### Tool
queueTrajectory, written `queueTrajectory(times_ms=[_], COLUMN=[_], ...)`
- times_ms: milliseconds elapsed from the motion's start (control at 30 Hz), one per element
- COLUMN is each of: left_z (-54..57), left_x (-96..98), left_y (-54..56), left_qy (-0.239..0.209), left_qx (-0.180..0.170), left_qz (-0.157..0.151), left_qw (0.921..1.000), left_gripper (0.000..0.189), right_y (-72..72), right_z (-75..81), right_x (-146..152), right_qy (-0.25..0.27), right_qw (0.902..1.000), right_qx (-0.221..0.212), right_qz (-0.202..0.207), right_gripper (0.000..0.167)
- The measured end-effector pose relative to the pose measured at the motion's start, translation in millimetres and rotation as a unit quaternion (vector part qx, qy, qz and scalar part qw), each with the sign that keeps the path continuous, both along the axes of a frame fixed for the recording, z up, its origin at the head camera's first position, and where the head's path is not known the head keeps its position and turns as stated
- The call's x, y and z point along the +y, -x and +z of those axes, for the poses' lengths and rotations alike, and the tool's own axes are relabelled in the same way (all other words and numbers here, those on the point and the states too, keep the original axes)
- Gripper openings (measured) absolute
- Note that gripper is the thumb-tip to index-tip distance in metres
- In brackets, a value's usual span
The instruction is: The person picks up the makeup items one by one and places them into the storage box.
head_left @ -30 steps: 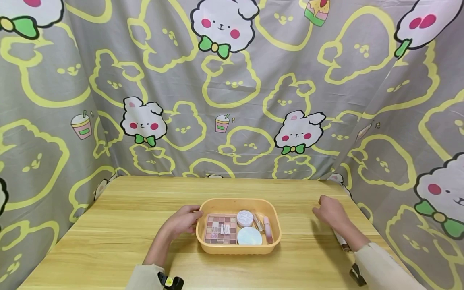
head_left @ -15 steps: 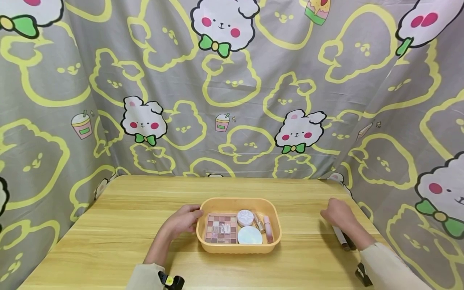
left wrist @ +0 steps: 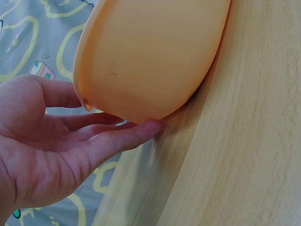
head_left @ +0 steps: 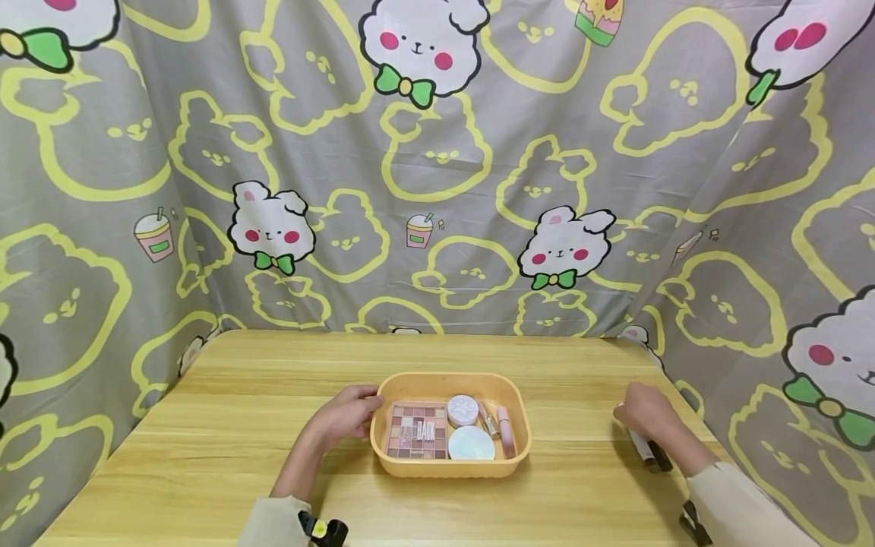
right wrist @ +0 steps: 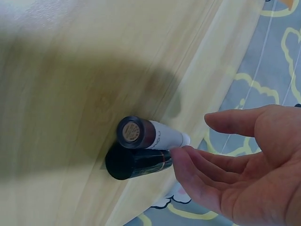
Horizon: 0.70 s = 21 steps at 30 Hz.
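Observation:
My left hand [head_left: 345, 414] grips the left end of the orange plastic basket [head_left: 451, 470], as the left wrist view shows with the basket wall [left wrist: 150, 56]. Inside lie an eyeshadow palette [head_left: 417, 433], a small round white case [head_left: 462, 411], a larger pale round compact [head_left: 472, 444], a gold-tipped lipstick tube [head_left: 488, 419] and a pink lip gloss tube [head_left: 506, 433]. On the right, my right hand [head_left: 649, 414] is over a white tube with a brown end [right wrist: 167, 135] and a black tube [right wrist: 138, 162]. Its fingertips are at the white tube, the thumb held apart.
The wooden table [head_left: 287, 365] extends around the basket. A grey patterned curtain [head_left: 342, 167] encloses the back and sides. Black wrist cameras, one at the left sleeve [head_left: 273, 524], sit on both forearms.
My right hand has shifted right and toward me, and more of the white and black tubes shows beneath it. My left hand and the basket stay in place.

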State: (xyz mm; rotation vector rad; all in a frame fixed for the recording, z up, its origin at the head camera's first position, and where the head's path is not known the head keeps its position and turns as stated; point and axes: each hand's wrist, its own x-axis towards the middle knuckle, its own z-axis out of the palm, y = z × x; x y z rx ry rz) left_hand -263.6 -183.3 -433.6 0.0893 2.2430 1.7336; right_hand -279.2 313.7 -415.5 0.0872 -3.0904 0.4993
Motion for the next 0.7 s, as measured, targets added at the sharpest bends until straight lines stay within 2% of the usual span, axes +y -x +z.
queueTrajectory(times_ms=[200,433,700], left_z=[0.3,-1.0,-0.9], left_x=[0.6,-1.2,-2.5], left_y=[-0.2,0.0,0.4], left_qy=[0.002,0.001,-0.004], left_qx=[-0.001,-0.001,0.001], left_qz=[0.009,-0.004,-0.014], left_qw=[1.0000,1.0000,0.9999], left_gripper=[0.049,0.049,0.049], right_y=[-1.5,-2.0,-2.7], right_z=[-0.1,1.0,-1.0], right_x=[1.6,2.1,3.8], right_qy=[0.014,0.023,0.018], right_qw=[0.9994,0.9987,0.9989], right_qx=[-0.024,-0.040,-0.037], right_qz=[-0.019,-0.022,-0.021], right_gripper=[0.031,0.029,0.021])
